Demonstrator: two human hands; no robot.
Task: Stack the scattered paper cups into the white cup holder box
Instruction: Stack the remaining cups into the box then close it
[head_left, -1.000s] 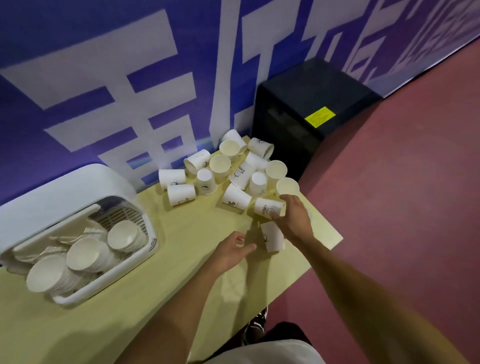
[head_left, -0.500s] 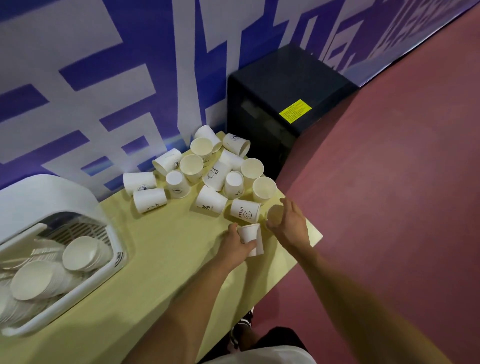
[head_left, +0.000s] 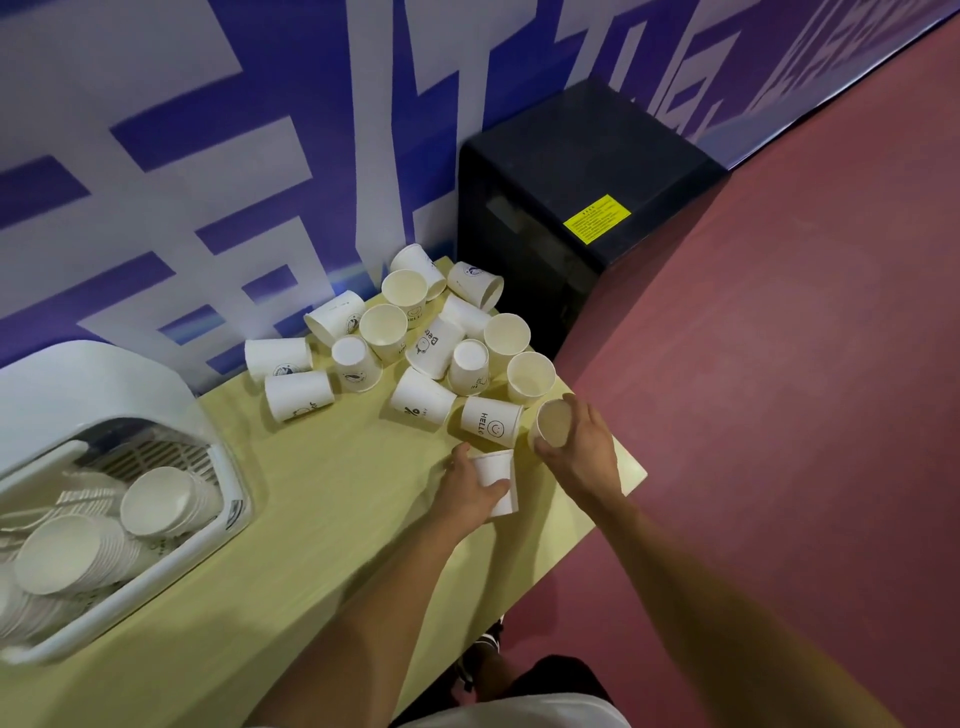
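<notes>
Two cups were in your hands near the counter's (head_left: 311, 545) right edge. Your left hand (head_left: 467, 491) gripped a plain cup (head_left: 500, 483) standing roughly on end; your right hand (head_left: 582, 447) curled round a second cup (head_left: 552, 425), its mouth tilted up towards you. Stacked cups (head_left: 156, 501) lay sideways in the white cup holder box (head_left: 93, 384) at far left, mouths facing you.

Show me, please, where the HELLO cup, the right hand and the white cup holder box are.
HELLO cup (head_left: 491, 427): head view, printed side wall.
right hand (head_left: 586, 446): head view, back of the hand.
white cup holder box (head_left: 98, 384): head view, its domed hood.
</notes>
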